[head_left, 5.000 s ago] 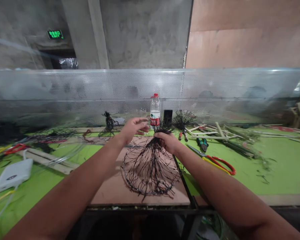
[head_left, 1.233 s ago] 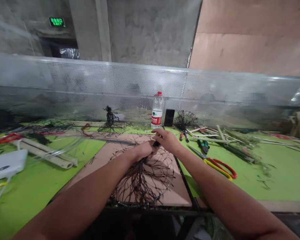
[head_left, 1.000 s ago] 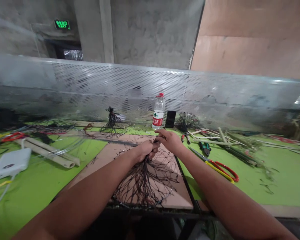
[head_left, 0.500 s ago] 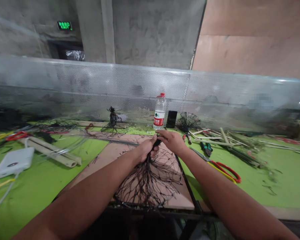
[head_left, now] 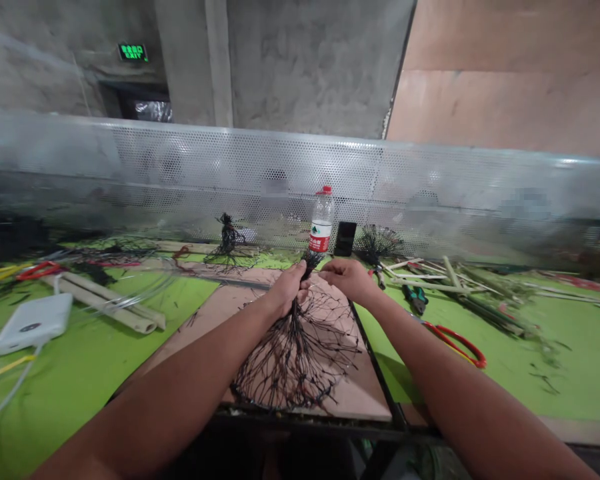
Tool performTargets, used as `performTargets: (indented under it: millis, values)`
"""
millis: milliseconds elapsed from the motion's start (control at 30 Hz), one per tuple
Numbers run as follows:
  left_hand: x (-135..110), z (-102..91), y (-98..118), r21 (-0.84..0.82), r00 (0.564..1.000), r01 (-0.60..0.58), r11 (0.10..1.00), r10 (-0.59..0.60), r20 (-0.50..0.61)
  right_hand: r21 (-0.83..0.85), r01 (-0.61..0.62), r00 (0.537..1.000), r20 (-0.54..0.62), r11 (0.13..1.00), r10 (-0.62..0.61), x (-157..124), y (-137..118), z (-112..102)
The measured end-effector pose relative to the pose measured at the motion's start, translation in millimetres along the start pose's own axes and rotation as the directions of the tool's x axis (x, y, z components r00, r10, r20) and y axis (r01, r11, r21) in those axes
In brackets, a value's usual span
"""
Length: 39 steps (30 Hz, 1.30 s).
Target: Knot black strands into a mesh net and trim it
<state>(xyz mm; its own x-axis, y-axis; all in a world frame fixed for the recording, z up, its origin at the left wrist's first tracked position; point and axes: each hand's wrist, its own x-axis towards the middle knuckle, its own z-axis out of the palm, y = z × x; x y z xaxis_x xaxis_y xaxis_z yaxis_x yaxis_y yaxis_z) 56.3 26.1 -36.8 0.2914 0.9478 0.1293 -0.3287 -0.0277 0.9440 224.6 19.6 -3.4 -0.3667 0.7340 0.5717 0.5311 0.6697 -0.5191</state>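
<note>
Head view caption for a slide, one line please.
Left hand grips the gathered neck of a black net fanned on a plywood board, right hand beside it.

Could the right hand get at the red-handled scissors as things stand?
Probably yes. The right hand looks free, holding nothing visible, while the left hand grips the black wiry net. The red-handled scissors lie on the green mat to its right, with nothing seen between them; the forearm hides their blades.

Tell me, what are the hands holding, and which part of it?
The left hand grips a black wiry net at its gathered top, where the strands bunch together. The right hand beside it seems to hold nothing.
</note>
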Motion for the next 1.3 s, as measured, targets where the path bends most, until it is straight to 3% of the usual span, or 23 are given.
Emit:
performTargets:
  millis: [133, 267, 400, 467, 533, 600, 667, 867, 933, 1200, 1300]
  values:
    - [-2, -0.7, 3, 0.018, 0.999, -0.030, 0.999, 0.030, 0.045, 0.119, -0.090, 0.985, 0.160, 0.989, 0.070, -1, 4, -5]
    - [-9, 0.2, 9, 0.028, 0.978, -0.061, 0.998, 0.054, 0.200, 0.161, -0.130, 0.923, 0.381, 0.978, 0.060, -2, 13, -7]
    - [-18, 2.6, 15, 0.266, 0.924, -0.102, 0.958, -0.008, 0.382, 0.155, -0.024, 0.920, 0.391, 0.988, -0.039, 0, 28, -8]
    - [-19, 2.9, 17, 0.494, 0.922, -0.252, 0.832, 0.051, 0.384, 0.112, 0.064, 0.920, 0.378, 0.992, -0.102, 2, 34, -10]
    - [-18, 2.2, 18, 0.687, 0.898, -0.419, 0.594, 0.160, 0.410, 0.035, 0.147, 0.912, 0.382, 0.989, -0.149, 3, 38, -13]
    - [-16, 1.4, 17, 0.768, 0.855, -0.518, 0.377, 0.192, 0.482, -0.063, 0.222, 0.906, 0.382, 0.973, -0.182, 3, 39, -17]
    - [-15, 1.6, 17, 0.777, 0.827, -0.562, 0.286, 0.161, 0.539, -0.143, 0.280, 0.904, 0.373, 0.949, -0.210, 3, 38, -19]
    - [-22, 9.5, 19, 0.801, 0.845, -0.532, 0.274, 0.119, 0.521, -0.215, 0.256, 0.933, 0.311, 0.943, -0.182, 5, 35, -23]
    - [-22, 11.0, 18, 0.787, 0.833, -0.549, 0.283, 0.112, 0.541, -0.231, 0.233, 0.942, 0.295, 0.945, -0.160, 6, 34, -23]
    - [-19, 5.2, 3, 0.723, 0.829, -0.537, 0.434, 0.113, 0.548, -0.230, 0.172, 0.952, 0.287, 0.958, -0.102, 4, 28, -28]
    - [-17, 3.5, -1, 0.729, 0.840, -0.517, 0.448, 0.104, 0.532, -0.210, 0.139, 0.957, 0.279, 0.968, -0.077, 3, 22, -28]
